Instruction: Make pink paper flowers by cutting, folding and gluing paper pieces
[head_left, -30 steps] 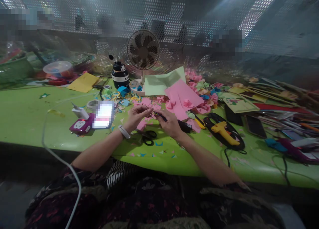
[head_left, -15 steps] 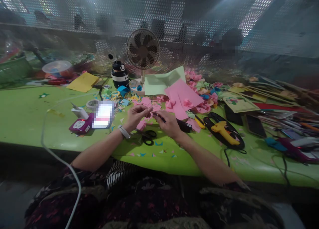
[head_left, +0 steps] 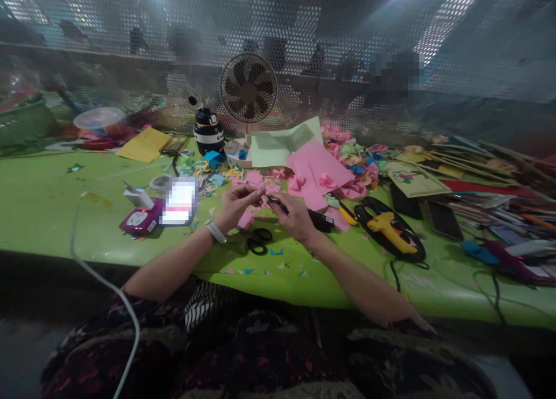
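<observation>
Left hand: the left hand [head_left: 238, 205] is up past the black-handled scissors [head_left: 252, 237], fingertips drawn in close. Might be nipping something tiny, honestly too small and blurry for me to tell.
Right hand: the right hand [head_left: 297, 215] is beyond the scissors and to their right, fingers wrapped around a dark slim tool [head_left: 273, 199], tip aimed at the other hand's fingertips.
Dark slim tool: sits up and right of the scissors. Looks light and stiff to me, so I'd take it mid-barrel, pen style, and stay off the tip. Exact type? No clue.
Black barrel: a black barrel [head_left: 320, 220] with a small label shows past the right hand, right of the scissors. Can't tell if it's the same tool.
Pink sheet: the pink sheet [head_left: 319, 170] lies farther back and right of the scissors, partly over a pale green sheet [head_left: 271, 147]. Thin paper, probably creases easily, so edges or corners only, gently.
Paper flowers: the pink paper flowers [head_left: 354, 187] are heaped back and right of the scissors. I'd guess featherweight and crushable; lift from underneath.
Glue gun: the yellow glue gun [head_left: 393, 232] rests well right of the scissors on the green worktop [head_left: 325, 283]. Handle's the grip, nozzle could be hot.
</observation>
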`<state>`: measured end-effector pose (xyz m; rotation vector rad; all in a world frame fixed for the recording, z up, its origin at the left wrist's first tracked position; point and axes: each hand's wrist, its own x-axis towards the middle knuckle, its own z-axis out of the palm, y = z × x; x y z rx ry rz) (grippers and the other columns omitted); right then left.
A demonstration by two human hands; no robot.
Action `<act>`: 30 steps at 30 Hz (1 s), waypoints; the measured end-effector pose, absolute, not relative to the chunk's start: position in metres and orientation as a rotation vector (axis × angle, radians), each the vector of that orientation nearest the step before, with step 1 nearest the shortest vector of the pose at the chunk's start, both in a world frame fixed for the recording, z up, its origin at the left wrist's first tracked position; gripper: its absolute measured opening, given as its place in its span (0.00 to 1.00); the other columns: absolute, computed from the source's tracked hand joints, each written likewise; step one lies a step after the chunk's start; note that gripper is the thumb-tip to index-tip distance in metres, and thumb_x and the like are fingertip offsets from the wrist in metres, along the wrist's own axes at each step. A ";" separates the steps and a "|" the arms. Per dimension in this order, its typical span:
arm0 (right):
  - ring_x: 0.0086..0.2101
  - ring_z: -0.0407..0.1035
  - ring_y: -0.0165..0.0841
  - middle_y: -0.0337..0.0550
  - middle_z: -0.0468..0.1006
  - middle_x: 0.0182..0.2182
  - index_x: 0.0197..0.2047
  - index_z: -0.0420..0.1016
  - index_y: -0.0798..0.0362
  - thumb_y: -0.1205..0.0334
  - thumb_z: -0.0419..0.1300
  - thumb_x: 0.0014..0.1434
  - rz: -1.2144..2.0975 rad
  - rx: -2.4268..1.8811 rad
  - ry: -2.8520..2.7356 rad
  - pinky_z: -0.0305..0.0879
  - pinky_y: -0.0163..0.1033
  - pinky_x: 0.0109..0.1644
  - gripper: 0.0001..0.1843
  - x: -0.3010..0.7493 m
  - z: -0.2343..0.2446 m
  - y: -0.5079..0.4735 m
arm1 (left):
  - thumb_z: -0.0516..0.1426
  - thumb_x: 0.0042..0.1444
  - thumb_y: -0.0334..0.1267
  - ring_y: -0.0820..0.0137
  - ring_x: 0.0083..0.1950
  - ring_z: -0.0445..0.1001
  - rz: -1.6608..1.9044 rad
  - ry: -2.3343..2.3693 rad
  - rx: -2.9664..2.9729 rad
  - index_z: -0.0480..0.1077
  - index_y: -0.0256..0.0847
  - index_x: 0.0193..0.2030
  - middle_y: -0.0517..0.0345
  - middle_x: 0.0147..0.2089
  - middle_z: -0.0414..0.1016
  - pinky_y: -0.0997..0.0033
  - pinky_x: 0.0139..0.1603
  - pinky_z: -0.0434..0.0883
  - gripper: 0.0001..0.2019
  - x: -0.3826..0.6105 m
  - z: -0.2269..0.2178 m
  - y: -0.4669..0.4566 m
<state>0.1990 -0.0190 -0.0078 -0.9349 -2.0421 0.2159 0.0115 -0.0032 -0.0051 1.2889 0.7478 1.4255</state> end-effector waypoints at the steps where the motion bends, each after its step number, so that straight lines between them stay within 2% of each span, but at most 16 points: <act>1: 0.44 0.78 0.39 0.49 0.84 0.44 0.51 0.79 0.50 0.48 0.51 0.72 0.232 -0.950 -2.034 0.74 0.44 0.49 0.20 0.200 -0.008 -0.019 | 0.73 0.45 0.49 0.75 0.27 0.74 1.414 0.751 1.280 0.81 0.38 0.32 0.57 0.28 0.79 0.73 0.32 0.73 0.16 0.012 -0.005 -0.004; 4: 0.41 0.78 0.38 0.48 0.84 0.42 0.49 0.80 0.51 0.50 0.51 0.72 0.285 -0.970 -2.009 0.73 0.42 0.46 0.20 0.201 -0.007 -0.017 | 0.74 0.42 0.50 0.72 0.30 0.78 1.379 0.756 1.256 0.82 0.38 0.35 0.55 0.31 0.82 0.70 0.36 0.76 0.19 0.013 -0.003 -0.004; 8: 0.39 0.78 0.39 0.48 0.84 0.40 0.48 0.80 0.51 0.50 0.53 0.71 0.312 -0.927 -2.035 0.74 0.44 0.45 0.19 0.201 -0.006 -0.016 | 0.73 0.42 0.52 0.74 0.29 0.76 1.409 0.767 1.266 0.81 0.38 0.32 0.56 0.28 0.80 0.72 0.34 0.75 0.19 0.013 -0.001 -0.005; 13: 0.44 0.77 0.42 0.52 0.82 0.46 0.55 0.76 0.52 0.48 0.56 0.70 0.211 -0.935 -2.022 0.73 0.47 0.50 0.20 0.198 -0.009 -0.019 | 0.72 0.45 0.52 0.76 0.26 0.72 1.472 0.782 1.331 0.77 0.38 0.26 0.59 0.24 0.77 0.75 0.30 0.70 0.18 0.013 0.001 -0.006; 18: 0.45 0.76 0.40 0.49 0.83 0.43 0.52 0.77 0.49 0.50 0.50 0.73 0.205 -0.863 -2.068 0.73 0.46 0.50 0.19 0.200 -0.011 -0.017 | 0.72 0.43 0.53 0.76 0.27 0.74 1.416 0.781 1.330 0.80 0.38 0.30 0.58 0.27 0.79 0.75 0.31 0.72 0.19 0.012 0.001 -0.004; 24: 0.46 0.76 0.41 0.52 0.81 0.46 0.54 0.75 0.50 0.48 0.55 0.70 0.222 -0.888 -2.030 0.73 0.47 0.51 0.18 0.198 -0.010 -0.020 | 0.72 0.45 0.51 0.76 0.25 0.73 1.437 0.770 1.365 0.78 0.38 0.26 0.58 0.24 0.77 0.75 0.29 0.72 0.17 0.012 0.000 -0.006; 27: 0.45 0.76 0.41 0.51 0.82 0.45 0.52 0.76 0.50 0.49 0.51 0.72 0.242 -0.906 -2.026 0.73 0.47 0.50 0.18 0.198 -0.008 -0.020 | 0.73 0.41 0.51 0.73 0.28 0.76 1.424 0.764 1.328 0.80 0.38 0.30 0.57 0.28 0.80 0.72 0.32 0.74 0.18 0.013 0.001 -0.007; 30: 0.43 0.76 0.40 0.50 0.82 0.43 0.52 0.77 0.49 0.49 0.49 0.73 0.274 -0.938 -2.034 0.74 0.47 0.49 0.19 0.199 -0.005 -0.020 | 0.73 0.42 0.52 0.72 0.29 0.78 1.397 0.766 1.308 0.81 0.38 0.33 0.56 0.29 0.81 0.70 0.35 0.76 0.20 0.013 0.001 -0.008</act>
